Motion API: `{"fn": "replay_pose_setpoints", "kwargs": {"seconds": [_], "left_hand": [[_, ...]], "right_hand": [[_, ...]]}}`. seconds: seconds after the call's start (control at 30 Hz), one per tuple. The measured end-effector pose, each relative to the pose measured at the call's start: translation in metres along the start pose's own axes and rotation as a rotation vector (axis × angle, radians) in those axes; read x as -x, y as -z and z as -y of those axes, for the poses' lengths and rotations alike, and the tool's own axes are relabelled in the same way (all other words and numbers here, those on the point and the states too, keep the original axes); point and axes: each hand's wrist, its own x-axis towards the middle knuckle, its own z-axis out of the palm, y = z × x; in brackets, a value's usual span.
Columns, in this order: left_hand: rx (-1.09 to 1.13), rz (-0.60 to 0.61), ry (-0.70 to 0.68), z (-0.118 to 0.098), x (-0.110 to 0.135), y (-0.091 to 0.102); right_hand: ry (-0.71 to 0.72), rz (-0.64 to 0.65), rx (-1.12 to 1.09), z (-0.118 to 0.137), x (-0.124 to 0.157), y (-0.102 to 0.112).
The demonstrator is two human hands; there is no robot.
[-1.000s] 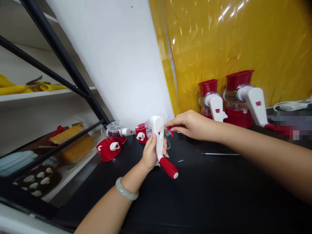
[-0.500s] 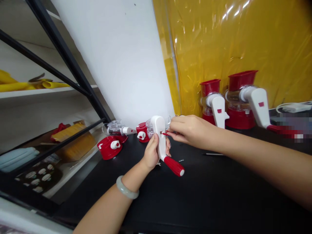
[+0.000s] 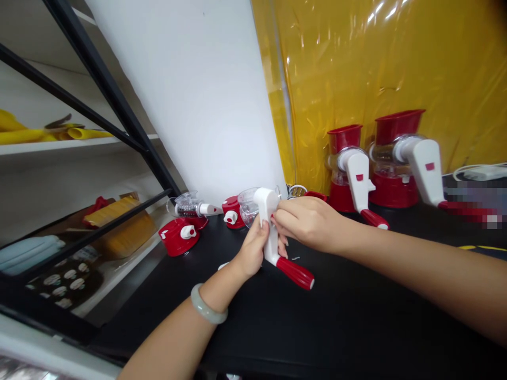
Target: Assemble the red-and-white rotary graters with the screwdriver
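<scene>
My left hand [image 3: 253, 250] is closed around the white arm of a crank handle [image 3: 271, 237], thumb in front and fingers behind. The crank's red grip [image 3: 296, 273] points down to the right. At the crank's side, my right hand [image 3: 311, 221] is pinched on a small red piece [image 3: 272, 217], mostly hidden by the fingers. Whether the piece sits inside the crank's slot I cannot tell. Behind the crank is a clear plastic grater body [image 3: 248, 203], next to a red base [image 3: 233, 210] with a white knob.
Two rotary graters [image 3: 345, 174] [image 3: 396, 177] stand upright at the right, cranks attached. Another red base [image 3: 179, 238] and a clear body with a drum [image 3: 188, 207] lie at the left. A metal drum [image 3: 297, 191] is behind my right hand. A black-framed shelf [image 3: 130, 140] borders the left.
Both hands and the crank have shifted slightly right. My right fingers have come closer against the crank, so the red piece shows less than before.
</scene>
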Motion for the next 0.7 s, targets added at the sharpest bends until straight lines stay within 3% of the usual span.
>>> {"fn": "replay_pose_setpoints", "kwargs": {"seconds": [0.33, 0.53, 0.7], "left_hand": [[-0.054, -0.004, -0.033, -0.0018, -0.0009, 0.0010], [-0.039, 0.055, 0.043, -0.0051, -0.0009, -0.0012], [-0.022, 0.089, 0.095, -0.0068, 0.0004, -0.0032]], "right_hand": [[-0.130, -0.004, -0.316, -0.0030, -0.0016, -0.0043], [0.003, -0.026, -0.092, -0.0052, 0.0048, -0.0064], [0.004, -0.081, 0.014, -0.0021, 0.0046, -0.0052]]}}
